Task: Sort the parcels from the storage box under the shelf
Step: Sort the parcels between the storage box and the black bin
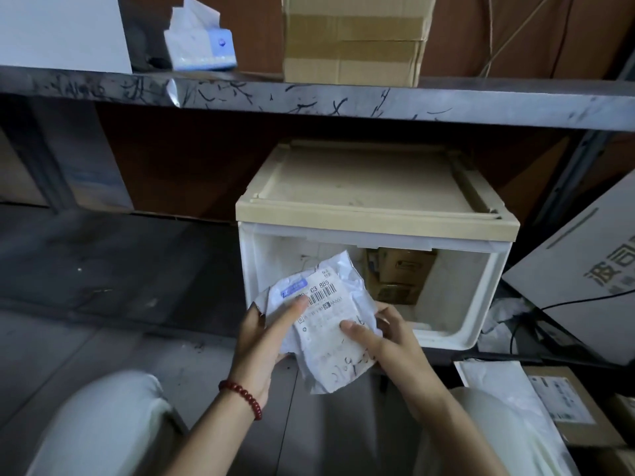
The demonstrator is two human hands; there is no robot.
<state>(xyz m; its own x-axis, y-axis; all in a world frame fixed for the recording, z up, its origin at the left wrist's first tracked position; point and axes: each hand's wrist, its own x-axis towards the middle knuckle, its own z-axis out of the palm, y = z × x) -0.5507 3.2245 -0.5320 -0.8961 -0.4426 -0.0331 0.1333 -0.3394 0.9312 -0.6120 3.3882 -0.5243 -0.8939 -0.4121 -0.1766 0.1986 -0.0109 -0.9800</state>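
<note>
One white soft parcel (326, 316), label up, held in front of the open storage box (378, 219) under the shelf (309, 94). Left hand (259, 341) grips its left edge, right hand (391, 341) its right edge, thumbs on top. Brown cartons (400, 276) sit inside the box.

One storage box (378, 219) sits below one metal shelf (309, 94). In front of the storage box is one crumpled white mailer parcel (330, 338) bearing one barcode label (324, 297), with two hands on it: one left hand (261, 341) and one right hand (395, 345). Inside it two small cardboard cartons (398, 276) show, one on the other. Above it are one taped cardboard carton (354, 39) and one tissue pack (202, 42). Right of it lie one large grey carton (584, 280), one flat white mailer (498, 379) and one labelled brown box (563, 403).
</note>
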